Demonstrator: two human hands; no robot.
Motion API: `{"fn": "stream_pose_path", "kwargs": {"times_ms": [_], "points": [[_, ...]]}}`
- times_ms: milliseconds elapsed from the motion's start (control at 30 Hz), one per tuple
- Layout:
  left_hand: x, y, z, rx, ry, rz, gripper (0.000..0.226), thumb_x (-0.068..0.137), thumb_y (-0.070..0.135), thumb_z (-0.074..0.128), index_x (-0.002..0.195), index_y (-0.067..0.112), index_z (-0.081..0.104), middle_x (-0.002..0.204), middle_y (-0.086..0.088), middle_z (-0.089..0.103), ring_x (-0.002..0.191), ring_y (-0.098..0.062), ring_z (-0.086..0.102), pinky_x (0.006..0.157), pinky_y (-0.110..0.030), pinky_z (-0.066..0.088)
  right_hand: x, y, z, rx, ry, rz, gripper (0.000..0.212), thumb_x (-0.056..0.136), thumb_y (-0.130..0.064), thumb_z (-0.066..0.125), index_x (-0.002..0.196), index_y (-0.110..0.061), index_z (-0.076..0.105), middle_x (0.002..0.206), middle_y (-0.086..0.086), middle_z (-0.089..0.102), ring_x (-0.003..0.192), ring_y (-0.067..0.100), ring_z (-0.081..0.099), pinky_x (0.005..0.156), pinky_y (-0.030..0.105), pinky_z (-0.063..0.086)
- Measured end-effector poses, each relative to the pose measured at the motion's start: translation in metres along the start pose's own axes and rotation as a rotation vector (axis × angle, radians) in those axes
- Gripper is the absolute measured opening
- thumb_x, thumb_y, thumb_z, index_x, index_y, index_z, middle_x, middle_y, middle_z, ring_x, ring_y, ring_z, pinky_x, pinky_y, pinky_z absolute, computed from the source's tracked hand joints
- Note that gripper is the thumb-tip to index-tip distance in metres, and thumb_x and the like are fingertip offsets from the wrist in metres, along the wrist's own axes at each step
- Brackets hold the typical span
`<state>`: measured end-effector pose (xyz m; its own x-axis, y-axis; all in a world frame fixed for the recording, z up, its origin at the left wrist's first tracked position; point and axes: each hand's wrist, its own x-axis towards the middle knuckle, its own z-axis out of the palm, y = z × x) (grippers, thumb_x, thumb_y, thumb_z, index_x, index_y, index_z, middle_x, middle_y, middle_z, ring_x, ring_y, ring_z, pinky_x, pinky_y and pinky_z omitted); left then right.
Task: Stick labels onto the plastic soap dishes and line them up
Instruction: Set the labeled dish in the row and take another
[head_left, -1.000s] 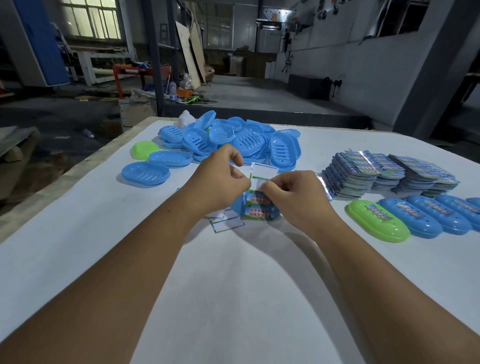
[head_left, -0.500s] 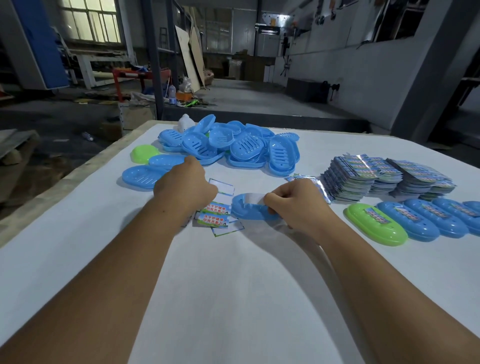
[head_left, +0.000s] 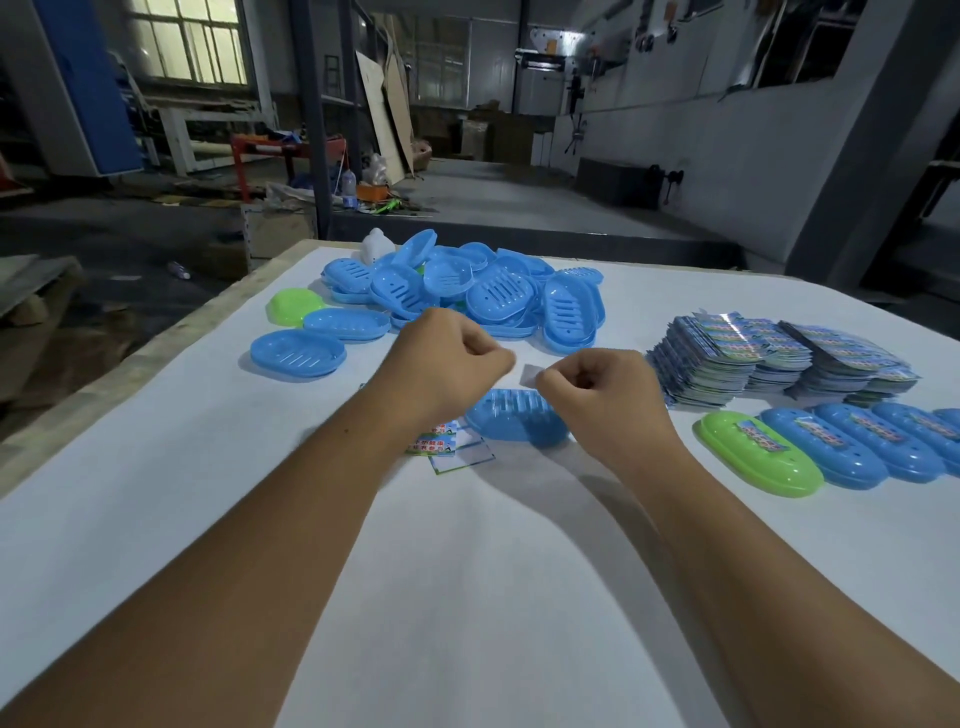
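Note:
My left hand (head_left: 452, 358) and my right hand (head_left: 602, 395) are raised close together over the table, fingers curled. Both pinch a small pale label (head_left: 527, 375) stretched between their fingertips. Just below them a blue soap dish (head_left: 514, 423) lies on the white table (head_left: 493, 571), not touched by either hand. A few loose label pieces (head_left: 447, 444) lie beside it under my left wrist. To the right, labelled dishes lie side by side in a row: a green one (head_left: 758, 452), then blue ones (head_left: 826, 447).
A heap of blue soap dishes (head_left: 467, 291) sits at the back of the table, with a green dish (head_left: 293, 306) and two single blue ones (head_left: 298, 353) to its left. Stacks of printed labels (head_left: 753, 358) stand at the right behind the row. The table's left edge (head_left: 156, 353) is near.
My left hand came back up from the loose label pieces on the table. My right hand lifted off the blue dish. Both now meet above it, with the label between them.

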<state>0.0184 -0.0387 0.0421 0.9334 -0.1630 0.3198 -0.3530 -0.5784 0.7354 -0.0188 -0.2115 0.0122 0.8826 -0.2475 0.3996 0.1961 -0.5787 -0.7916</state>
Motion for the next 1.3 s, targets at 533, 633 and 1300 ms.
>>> {"fn": "stream_pose_path", "kwargs": {"times_ms": [533, 633, 1300], "points": [[-0.002, -0.002, 0.012, -0.161, -0.174, 0.032, 0.022, 0.09, 0.036, 0.07, 0.075, 0.023, 0.078, 0.074, 0.009, 0.075, 0.078, -0.009, 0.07, 0.069, -0.024, 0.055, 0.0, 0.001, 0.0, 0.03, 0.018, -0.097, 0.03, 0.086, -0.027, 0.071, 0.057, -0.024, 0.063, 0.046, -0.016, 0.053, 0.045, 0.003, 0.043, 0.049, 0.016, 0.034], [-0.002, -0.002, 0.01, -0.146, -0.151, 0.013, 0.026, 0.091, 0.038, 0.069, 0.07, 0.025, 0.076, 0.068, 0.015, 0.072, 0.07, -0.004, 0.067, 0.053, -0.01, 0.046, -0.001, 0.002, -0.001, 0.044, -0.051, -0.172, 0.029, 0.092, -0.03, 0.07, 0.063, -0.032, 0.071, 0.052, -0.017, 0.058, 0.048, 0.002, 0.045, 0.049, 0.014, 0.033], [0.005, -0.009, 0.011, -0.142, -0.084, -0.182, 0.026, 0.082, 0.047, 0.077, 0.07, 0.024, 0.075, 0.05, 0.017, 0.062, 0.049, 0.005, 0.056, 0.046, -0.015, 0.036, 0.012, 0.01, -0.005, 0.051, -0.049, 0.164, 0.03, 0.08, -0.04, 0.073, 0.069, -0.013, 0.071, 0.068, 0.013, 0.067, 0.053, 0.012, 0.048, 0.052, 0.03, 0.042]]}}
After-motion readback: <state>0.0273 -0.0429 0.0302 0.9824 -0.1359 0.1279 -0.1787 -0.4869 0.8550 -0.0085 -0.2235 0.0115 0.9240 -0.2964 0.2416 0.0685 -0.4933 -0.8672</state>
